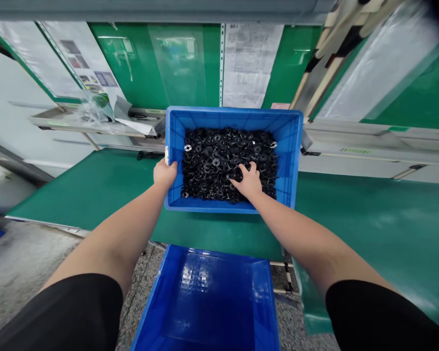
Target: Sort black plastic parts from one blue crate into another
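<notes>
A blue plastic bin stands on the green table, holding a heap of small black parts with round flanges and thin stems. My left hand grips the bin's left rim, thumb over the edge and the other fingers hidden outside the wall. Inside the bin, my right hand rests on the parts toward the right of the heap. Its thumb and fingers are bent and spread apart, the fingertips touching black parts. No part is seen lifted clear of the heap. A few pale, silvery rings show among the black ones.
Below the table's front edge is a second, larger blue bin. The green tabletop extends to both sides. Behind stands a shelf with plastic bags and paper, under a green board with sheets. Pipe posts rise at right.
</notes>
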### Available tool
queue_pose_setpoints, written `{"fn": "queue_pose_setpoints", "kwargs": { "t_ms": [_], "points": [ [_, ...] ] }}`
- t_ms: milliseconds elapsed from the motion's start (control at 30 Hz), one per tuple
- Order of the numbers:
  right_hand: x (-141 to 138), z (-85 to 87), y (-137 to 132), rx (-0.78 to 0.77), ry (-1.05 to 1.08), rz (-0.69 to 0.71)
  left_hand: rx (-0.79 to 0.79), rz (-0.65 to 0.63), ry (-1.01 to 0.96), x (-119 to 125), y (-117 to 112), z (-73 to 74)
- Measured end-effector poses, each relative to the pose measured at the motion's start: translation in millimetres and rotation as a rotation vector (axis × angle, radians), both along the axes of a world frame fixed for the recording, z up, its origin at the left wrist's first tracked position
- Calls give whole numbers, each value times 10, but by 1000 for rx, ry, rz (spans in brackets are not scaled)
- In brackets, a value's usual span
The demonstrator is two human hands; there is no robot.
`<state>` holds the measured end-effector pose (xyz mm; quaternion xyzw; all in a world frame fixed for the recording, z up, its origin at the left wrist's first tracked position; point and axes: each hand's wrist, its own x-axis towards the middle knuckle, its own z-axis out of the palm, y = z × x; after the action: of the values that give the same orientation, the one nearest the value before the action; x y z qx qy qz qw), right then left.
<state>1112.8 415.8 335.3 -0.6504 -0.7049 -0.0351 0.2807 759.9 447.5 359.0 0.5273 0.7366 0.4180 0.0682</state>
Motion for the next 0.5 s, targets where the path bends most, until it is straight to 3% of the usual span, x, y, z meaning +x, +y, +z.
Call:
{"fn": "queue_pose_setpoints", "kwargs": {
  "t_ms": [233, 333, 400, 500],
  "points": [
    [144, -101, -100, -90, 208, -13, 4, -80, -1, 94, 25, 75],
    [205, -51, -171, -57, 350, -34, -31, -87, -12, 138, 54, 109],
    [232, 69, -267, -86, 576, -56, -17, -99, -7, 155, 79, 108],
    [216, 315, -527, -252, 1236, 75, 18, -88, 10, 164, 101, 87]
  ]
}}
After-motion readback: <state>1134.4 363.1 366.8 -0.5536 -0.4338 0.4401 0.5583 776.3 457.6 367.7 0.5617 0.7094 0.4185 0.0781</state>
